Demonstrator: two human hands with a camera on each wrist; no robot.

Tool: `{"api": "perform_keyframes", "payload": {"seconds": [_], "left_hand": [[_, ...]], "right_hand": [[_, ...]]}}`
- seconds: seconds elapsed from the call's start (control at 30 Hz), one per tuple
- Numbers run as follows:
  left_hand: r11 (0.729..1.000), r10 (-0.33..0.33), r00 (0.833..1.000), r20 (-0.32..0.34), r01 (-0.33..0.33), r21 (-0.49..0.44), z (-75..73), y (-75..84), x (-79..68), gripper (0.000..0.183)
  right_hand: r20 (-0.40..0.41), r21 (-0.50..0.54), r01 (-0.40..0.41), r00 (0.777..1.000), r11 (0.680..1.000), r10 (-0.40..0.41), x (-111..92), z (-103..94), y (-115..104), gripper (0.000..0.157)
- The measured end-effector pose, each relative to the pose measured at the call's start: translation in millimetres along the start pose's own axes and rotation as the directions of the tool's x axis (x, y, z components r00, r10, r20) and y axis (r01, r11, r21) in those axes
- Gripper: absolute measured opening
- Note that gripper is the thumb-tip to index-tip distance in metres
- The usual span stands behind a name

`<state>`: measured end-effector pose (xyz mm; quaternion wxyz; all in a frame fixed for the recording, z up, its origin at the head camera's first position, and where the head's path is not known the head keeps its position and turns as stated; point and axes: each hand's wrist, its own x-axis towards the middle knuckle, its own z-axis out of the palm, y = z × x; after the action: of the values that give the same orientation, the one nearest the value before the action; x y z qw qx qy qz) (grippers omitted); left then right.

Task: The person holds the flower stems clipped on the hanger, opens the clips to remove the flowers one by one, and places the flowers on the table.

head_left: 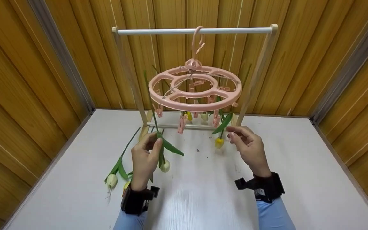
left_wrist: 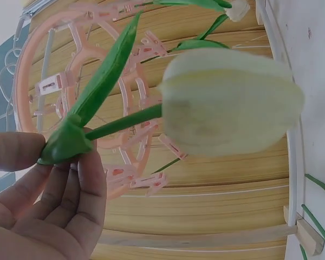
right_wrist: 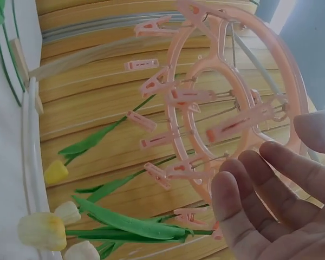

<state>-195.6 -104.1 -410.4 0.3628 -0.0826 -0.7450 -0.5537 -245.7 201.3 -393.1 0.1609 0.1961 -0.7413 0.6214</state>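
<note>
My left hand (head_left: 144,158) pinches a white artificial tulip (left_wrist: 233,103) between thumb and fingers, at the green base where its leaves join the stem. Its bloom hangs downward and its stem points up beside the left part of a pink round clip hanger (head_left: 177,104). To the right, my right hand (head_left: 251,149) is lifted with fingers loosely bent and nothing between them. Close to those fingertips, a yellow tulip (head_left: 219,142) hangs bloom-down under the hanger's right side. Pink clips (head_left: 182,124) dangle from the ring; several hold tulips, partly hidden behind it.
The hanger's hook (head_left: 194,41) hangs over the white bar (head_left: 158,32) of a wooden-sided stand. On the white table (head_left: 196,198), left, lies another white tulip (head_left: 112,181); a yellow bloom (head_left: 126,186) shows partly behind my left wrist. Wood-patterned walls (head_left: 27,111) enclose the back and sides.
</note>
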Motion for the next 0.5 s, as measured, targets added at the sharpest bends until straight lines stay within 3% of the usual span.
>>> {"api": "perform_keyframes", "payload": {"seconds": [0.17,0.5], "left_hand": [[0.999,-0.027,1.0,-0.016,0.027,0.027,-3.7,-0.5,1.0,0.016],[0.993,-0.107,0.994,-0.036,0.108,0.038,-12.3,-3.6,3.8,0.019]], "right_hand": [[0.007,-0.091,0.005,1.0,0.996,-0.004,-6.6,-8.8,2.9,0.026],[0.019,-0.282,0.103,0.995,0.954,-0.102,-20.8,-19.6,8.2,0.03]]}}
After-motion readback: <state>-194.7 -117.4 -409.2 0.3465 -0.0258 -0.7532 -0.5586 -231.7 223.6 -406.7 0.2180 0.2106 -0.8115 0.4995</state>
